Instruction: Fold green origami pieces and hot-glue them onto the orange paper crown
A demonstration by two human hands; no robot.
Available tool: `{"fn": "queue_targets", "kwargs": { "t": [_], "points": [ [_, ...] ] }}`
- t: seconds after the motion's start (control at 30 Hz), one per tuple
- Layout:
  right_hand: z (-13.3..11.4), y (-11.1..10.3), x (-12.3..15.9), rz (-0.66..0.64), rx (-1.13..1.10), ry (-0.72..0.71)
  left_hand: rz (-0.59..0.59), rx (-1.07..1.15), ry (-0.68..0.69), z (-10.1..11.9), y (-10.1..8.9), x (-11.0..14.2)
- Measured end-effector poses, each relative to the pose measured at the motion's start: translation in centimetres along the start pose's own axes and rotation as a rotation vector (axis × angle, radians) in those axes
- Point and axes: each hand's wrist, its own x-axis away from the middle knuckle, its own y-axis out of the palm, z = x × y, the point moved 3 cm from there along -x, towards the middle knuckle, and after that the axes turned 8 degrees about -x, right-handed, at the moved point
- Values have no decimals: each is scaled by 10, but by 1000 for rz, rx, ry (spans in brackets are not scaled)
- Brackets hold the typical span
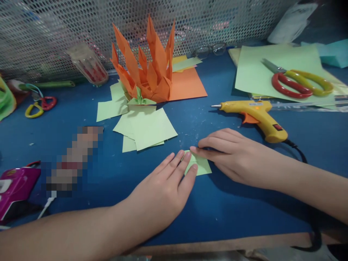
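Note:
A small light green paper square lies on the blue tabletop, with a crease line across it. My left hand rests flat on its left side, fingers stretched out and pressing the paper. From the right, my right hand reaches over the paper's top edge, its index fingertip touching it near the left fingers. The other right fingers are bent, and the thumb is hidden. Beyond my hands lie loose light green paper squares, in front of an orange folded-paper flower with a small green folded piece at its base.
A yellow glue gun lies right, its cord running past my right arm. Behind it, large scissors rest on green sheets. Small scissors, a glass jar and a blurred-out device stand left. A perforated metal panel borders the back.

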Motion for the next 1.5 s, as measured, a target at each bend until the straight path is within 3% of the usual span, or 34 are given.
{"fn": "queue_targets", "kwargs": {
  "t": [0.17,0.3,0.43,0.53,0.73,0.93,1.03,1.27,1.5],
  "points": [
    [-4,-6,-2,-37,102,-14,-58,105,-32,-2,2,4],
    [-3,-12,1,17,112,61,-141,171,-90,-3,5,5],
    [-3,-17,1,108,-28,159,-176,206,-109,-4,5,5],
    [-9,-14,-1,68,-221,167,-206,266,-153,-7,5,4],
    [-8,-2,-2,-26,-384,240,-140,377,-253,-14,4,2],
    [-2,-8,0,33,-281,123,-133,287,-269,-16,4,1],
    [1,-11,4,68,-144,76,-71,254,-245,-15,3,2],
    [8,-18,6,104,55,48,-61,257,-173,-17,-3,-1],
    [3,-22,2,79,-52,91,-11,44,-102,-6,-4,0]
  ]
}}
